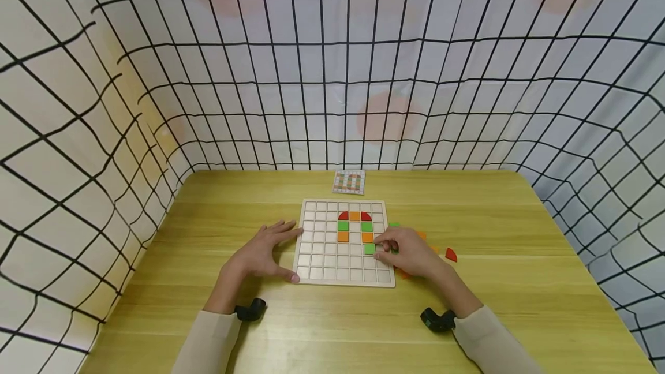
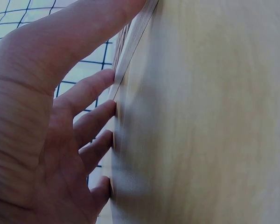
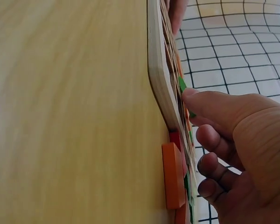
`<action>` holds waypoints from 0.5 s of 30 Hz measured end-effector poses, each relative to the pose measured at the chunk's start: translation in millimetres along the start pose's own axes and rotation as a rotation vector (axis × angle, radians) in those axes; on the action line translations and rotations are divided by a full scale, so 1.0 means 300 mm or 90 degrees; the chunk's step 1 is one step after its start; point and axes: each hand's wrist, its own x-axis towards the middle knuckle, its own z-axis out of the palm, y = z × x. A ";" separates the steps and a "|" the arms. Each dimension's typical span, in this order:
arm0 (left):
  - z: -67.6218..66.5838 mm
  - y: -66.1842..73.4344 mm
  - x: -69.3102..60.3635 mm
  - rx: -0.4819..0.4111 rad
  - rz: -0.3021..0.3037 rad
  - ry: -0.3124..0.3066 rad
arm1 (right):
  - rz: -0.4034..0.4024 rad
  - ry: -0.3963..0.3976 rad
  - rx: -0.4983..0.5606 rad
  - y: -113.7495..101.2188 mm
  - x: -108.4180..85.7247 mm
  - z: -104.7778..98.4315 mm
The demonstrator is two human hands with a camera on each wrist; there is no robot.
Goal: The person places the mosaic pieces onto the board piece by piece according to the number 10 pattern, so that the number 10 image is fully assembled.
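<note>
A pale wooden grid board [image 1: 317, 258] lies on the table. On it an arch of coloured tiles is laid: red quarter-round tiles [image 1: 343, 216] at the top corners, an orange square tile [image 1: 355, 216] between them, and green and orange squares down both sides. My right hand [image 1: 407, 251] pinches a green square tile [image 1: 369, 249] by its right side, at the lower end of the right column. In the right wrist view the thumb meets this green tile [image 3: 182, 84], which looks tilted. My left hand [image 1: 262, 251], fingers spread, touches the board's left edge with thumb and index finger.
A small pattern card [image 1: 349, 182] lies behind the board. Loose tiles are partly hidden by my right hand, among them an orange block [image 3: 173, 175]; a red quarter-round piece [image 1: 451, 255] lies farther right. Black-gridded white curtains [image 1: 332, 62] surround the wooden table [image 1: 322, 328].
</note>
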 end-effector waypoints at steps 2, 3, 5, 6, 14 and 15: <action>-0.001 0.000 0.002 0.001 0.000 -0.001 | 0.005 0.001 0.004 -0.004 0.004 0.003; -0.001 0.000 0.003 0.001 0.000 -0.001 | 0.006 0.001 0.006 -0.004 0.005 0.004; -0.002 0.001 0.003 0.002 0.000 -0.002 | 0.007 0.001 0.011 -0.004 0.006 0.006; -0.002 0.002 0.003 0.002 0.001 -0.002 | 0.005 0.001 0.009 -0.002 0.006 0.007; -0.006 0.010 0.000 -0.005 -0.002 0.001 | -0.008 -0.003 -0.005 0.002 0.009 0.010; -0.005 0.010 0.000 -0.005 -0.001 0.002 | -0.005 -0.005 -0.004 0.002 0.009 0.009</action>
